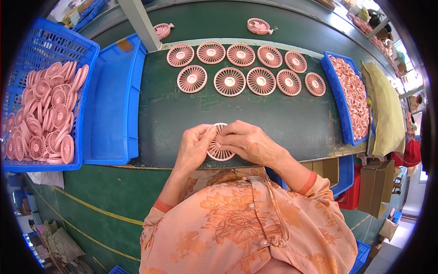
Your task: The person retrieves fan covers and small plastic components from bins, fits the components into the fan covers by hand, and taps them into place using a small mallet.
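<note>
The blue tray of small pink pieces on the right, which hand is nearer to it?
Right. The right hand is left of the blue tray of pieces, apart from it; the left hand is farther left.

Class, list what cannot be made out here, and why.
Head view:
Middle of the held wheel: covered by the right hand.
Floor of the blue basket: hidden under piled wheels.
Basket's left side: cut off by the picture's edge.
Pink pieces in the blue tray at right: too small to distinguish.
</note>
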The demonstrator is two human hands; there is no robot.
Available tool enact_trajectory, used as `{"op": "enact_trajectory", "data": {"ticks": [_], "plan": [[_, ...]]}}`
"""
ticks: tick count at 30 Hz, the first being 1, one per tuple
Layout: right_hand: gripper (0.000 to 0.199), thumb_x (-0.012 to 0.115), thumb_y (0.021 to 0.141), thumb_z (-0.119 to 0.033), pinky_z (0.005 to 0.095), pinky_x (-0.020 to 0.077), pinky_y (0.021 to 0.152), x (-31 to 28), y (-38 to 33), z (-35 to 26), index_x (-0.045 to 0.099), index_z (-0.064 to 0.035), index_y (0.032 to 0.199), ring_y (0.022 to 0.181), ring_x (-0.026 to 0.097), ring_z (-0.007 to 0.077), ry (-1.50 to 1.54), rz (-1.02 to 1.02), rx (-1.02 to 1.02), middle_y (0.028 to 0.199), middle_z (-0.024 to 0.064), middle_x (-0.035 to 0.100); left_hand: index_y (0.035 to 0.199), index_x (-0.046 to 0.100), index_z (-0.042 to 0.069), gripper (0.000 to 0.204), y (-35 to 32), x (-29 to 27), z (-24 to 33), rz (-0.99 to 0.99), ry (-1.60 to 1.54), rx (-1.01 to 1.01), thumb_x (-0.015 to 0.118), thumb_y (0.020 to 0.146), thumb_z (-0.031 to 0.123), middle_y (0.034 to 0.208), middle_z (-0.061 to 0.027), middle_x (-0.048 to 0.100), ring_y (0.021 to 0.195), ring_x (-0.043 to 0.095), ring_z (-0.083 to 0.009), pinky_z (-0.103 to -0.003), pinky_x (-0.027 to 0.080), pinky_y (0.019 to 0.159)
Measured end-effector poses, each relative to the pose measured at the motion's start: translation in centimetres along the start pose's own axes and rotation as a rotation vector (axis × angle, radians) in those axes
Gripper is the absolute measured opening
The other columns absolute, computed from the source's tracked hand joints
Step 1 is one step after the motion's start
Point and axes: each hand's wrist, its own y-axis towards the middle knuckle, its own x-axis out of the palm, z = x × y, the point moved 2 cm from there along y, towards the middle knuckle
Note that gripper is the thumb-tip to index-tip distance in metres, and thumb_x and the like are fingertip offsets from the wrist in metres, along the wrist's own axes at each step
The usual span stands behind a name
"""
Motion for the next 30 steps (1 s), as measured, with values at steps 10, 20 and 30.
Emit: {"op": "enact_trajectory", "data": {"ticks": [10,20,30], "plan": [[0.019,0.075,0.085,-0.021,0.0409,0.0535,0.082,-1.3,0.3,1.4,0.073,-0.0050,0.095,0.094,0.064,0.0301,0.111,-0.041,0.153,0.096,0.0106,0.065,0.128,0.059,-0.010,0.036,1.1,0.3,1.2,-0.195,-0.133,-0.095,0.065,0.097,0.008,0.109,-0.0114,0.071,0.095,0.069,-0.0133,-0.026,0.057,0.082],[0.022,0.078,0.082,-0.023,0.0408,0.0526,0.081,-1.3,-1.0,2.3,0.073,-0.0057,0.094,0.090,0.062,0.0301,0.193,0.044,0.116,0.093,0.0091,0.065,0.130,0.055,-0.011,0.044,1.3,1.3,1.0,-0.214,-0.155,-0.059,0.069,0.089,-0.005,0.115,-0.0147,0.070,0.101,0.069,-0.0156,-0.029,0.057,0.090],[0.015,0.077,0.082,-0.009,0.0380,0.0551,0.078,-1.3,-2.3,1.2,0.072,-0.0052,0.096,0.088,0.065,0.0287,-0.058,0.343,0.126,0.099,0.0099,0.066,0.128,0.056,-0.007,0.031,0.6,3.5,0.2,0.004,-0.316,-0.112,0.057,0.103,0.012,0.110,-0.0116,0.069,0.096,0.070,-0.0167,-0.031,0.060,0.086]]}}
